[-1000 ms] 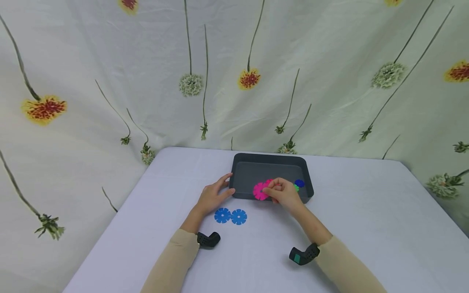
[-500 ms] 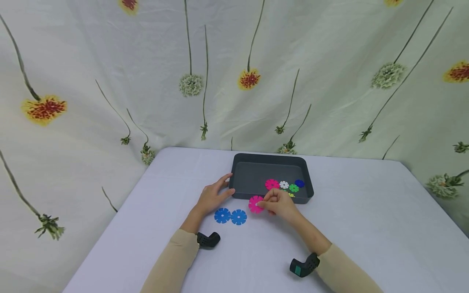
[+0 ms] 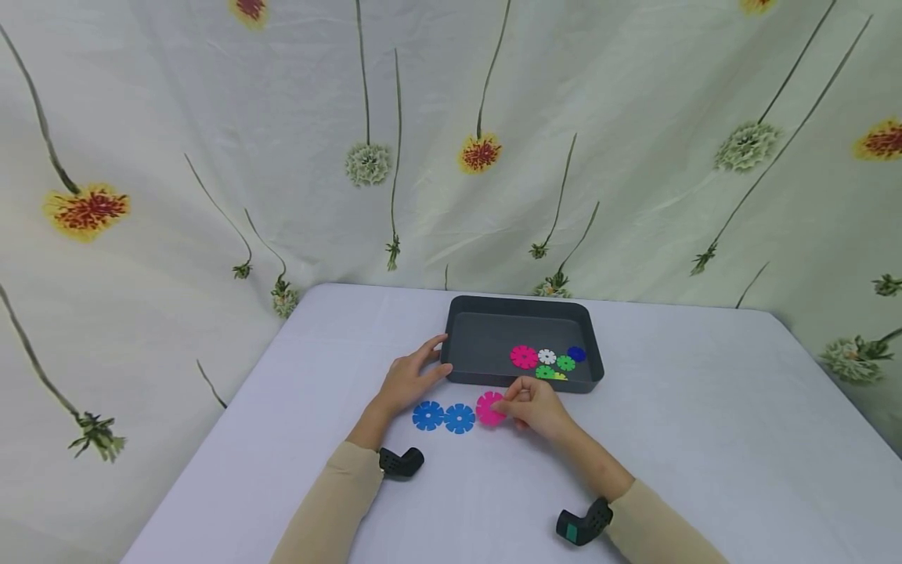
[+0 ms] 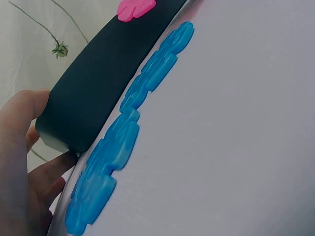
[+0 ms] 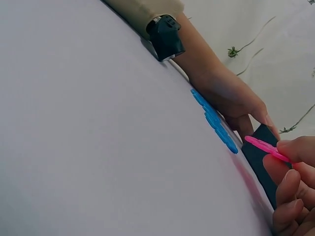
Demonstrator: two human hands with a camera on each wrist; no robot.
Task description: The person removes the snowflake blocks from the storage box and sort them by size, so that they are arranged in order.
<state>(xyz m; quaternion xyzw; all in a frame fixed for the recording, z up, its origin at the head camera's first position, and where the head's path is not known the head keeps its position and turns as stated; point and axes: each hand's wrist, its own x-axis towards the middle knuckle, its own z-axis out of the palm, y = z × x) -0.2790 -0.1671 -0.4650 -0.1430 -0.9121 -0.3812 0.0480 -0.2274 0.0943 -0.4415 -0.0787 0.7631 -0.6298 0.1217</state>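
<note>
A pink flower-shaped disc (image 3: 488,410) is pinched between the thumb and fingers of my right hand (image 3: 537,406). It stays just above the table, to the right of two blue flower-shaped discs (image 3: 460,419) lying side by side. In the right wrist view the pink disc (image 5: 263,145) appears edge-on, with a pinkish tint on the cloth below it. At the left end of a dark grey tray (image 3: 486,329), my left hand (image 3: 405,381) rests its thumb and fingers against the wall. From the left wrist view, those fingertips touch the tray's corner (image 4: 64,132).
Inside the tray's right front part lie another pink disc (image 3: 524,357), a white disc (image 3: 546,356), green discs (image 3: 566,363), a dark blue disc (image 3: 576,354) and a partly hidden yellow one (image 3: 560,376). A flower-print cloth (image 3: 437,196) hangs behind the white table (image 3: 676,392).
My right hand has carried the pink disc out over the tray's front wall, toward me and slightly left, to beside the blue discs. My left hand has stayed at the tray.
</note>
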